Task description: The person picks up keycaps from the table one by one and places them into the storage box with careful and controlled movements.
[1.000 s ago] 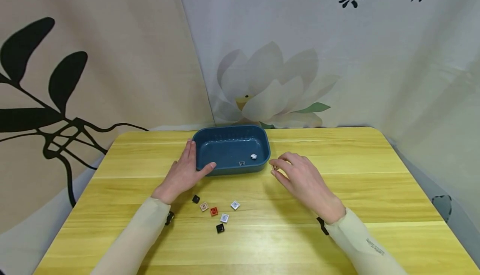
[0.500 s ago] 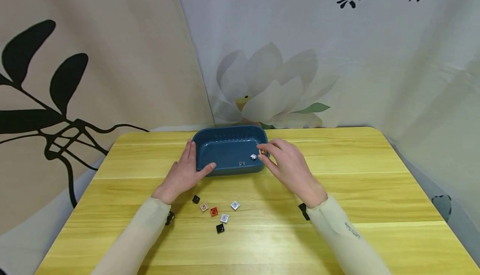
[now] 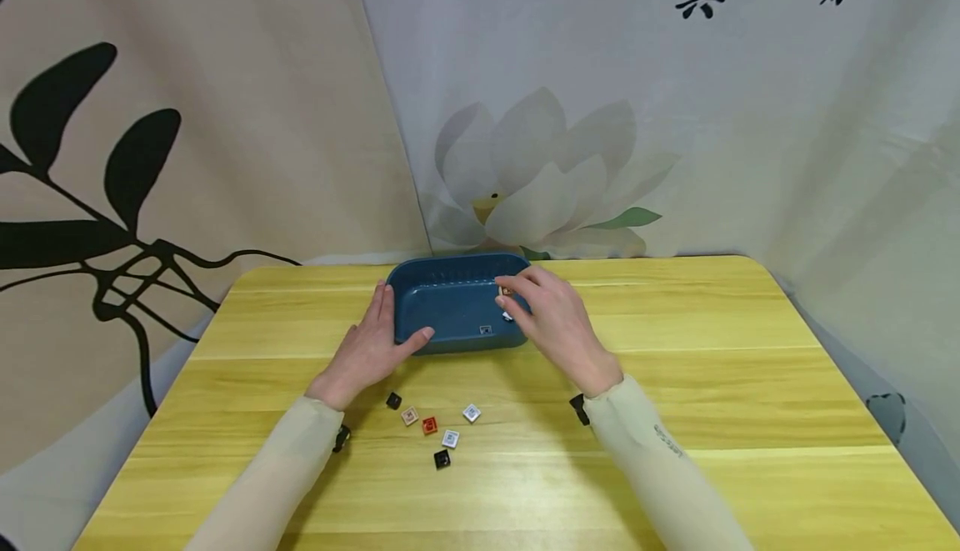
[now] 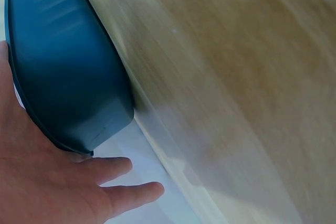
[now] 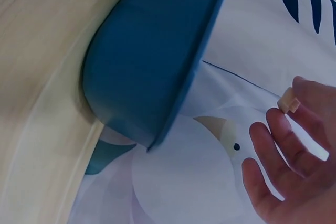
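A blue rectangular tray [image 3: 450, 344] stands at the table's far edge. My left hand [image 3: 366, 353] lies against its left end, fingers straight and thumb over the front rim; the left wrist view shows this hand [image 4: 58, 182] beside the tray wall [image 4: 68, 72]. Over the tray's right part, my right hand [image 3: 553, 322] pinches a small beige square block [image 3: 505, 291] between thumb and forefinger. The right wrist view shows the beige block [image 5: 288, 101] held above rim height. Inside the tray are a small white piece [image 3: 507, 317], partly hidden by my fingers, and a dark square piece [image 3: 485, 330].
In front of the tray several small square pieces lie loose on the wooden table [image 3: 712, 351]: a red one [image 3: 429, 425], a beige one [image 3: 409, 416], white ones [image 3: 471, 413] and black ones [image 3: 442, 458]. A printed curtain [image 3: 585, 51] hangs behind.
My right hand has carried the beige block leftward and away from me, from beside the tray's right end to over its inside. The left hand stays on the tray.
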Demonstrator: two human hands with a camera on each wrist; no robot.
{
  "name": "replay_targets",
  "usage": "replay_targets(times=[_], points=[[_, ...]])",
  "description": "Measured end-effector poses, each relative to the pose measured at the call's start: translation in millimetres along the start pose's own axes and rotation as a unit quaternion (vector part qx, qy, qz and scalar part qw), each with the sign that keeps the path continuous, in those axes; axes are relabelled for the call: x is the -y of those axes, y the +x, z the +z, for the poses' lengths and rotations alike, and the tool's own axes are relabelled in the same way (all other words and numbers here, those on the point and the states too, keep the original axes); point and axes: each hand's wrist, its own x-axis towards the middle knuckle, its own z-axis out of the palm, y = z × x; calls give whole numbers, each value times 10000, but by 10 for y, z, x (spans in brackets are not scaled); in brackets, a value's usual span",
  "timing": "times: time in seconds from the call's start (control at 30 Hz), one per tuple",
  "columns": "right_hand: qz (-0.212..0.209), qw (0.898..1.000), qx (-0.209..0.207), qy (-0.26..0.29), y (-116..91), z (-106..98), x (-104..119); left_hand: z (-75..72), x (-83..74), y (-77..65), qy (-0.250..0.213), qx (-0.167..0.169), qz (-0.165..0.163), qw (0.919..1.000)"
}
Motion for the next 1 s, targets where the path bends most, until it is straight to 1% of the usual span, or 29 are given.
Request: replay_targets(times=[0.1,0.43,0.67,0.77,1.0], points=[[32,9999,77,-80,33,70,4,-3,-4,-4,1,9,-20,10000],[-92,9988,276,-396,106,278,4,0,5,-1,39,24,-49,10000],[15,9973,492,-541,128,398,-56,3,12,12,77,-29,10,10000],[53,9966,590,-567,136,440,-84,-1,6,13,110,6,2,9999],[-153,9953,712,-642,186,520,-110,-5,6,12,120,13,-6,9999]])
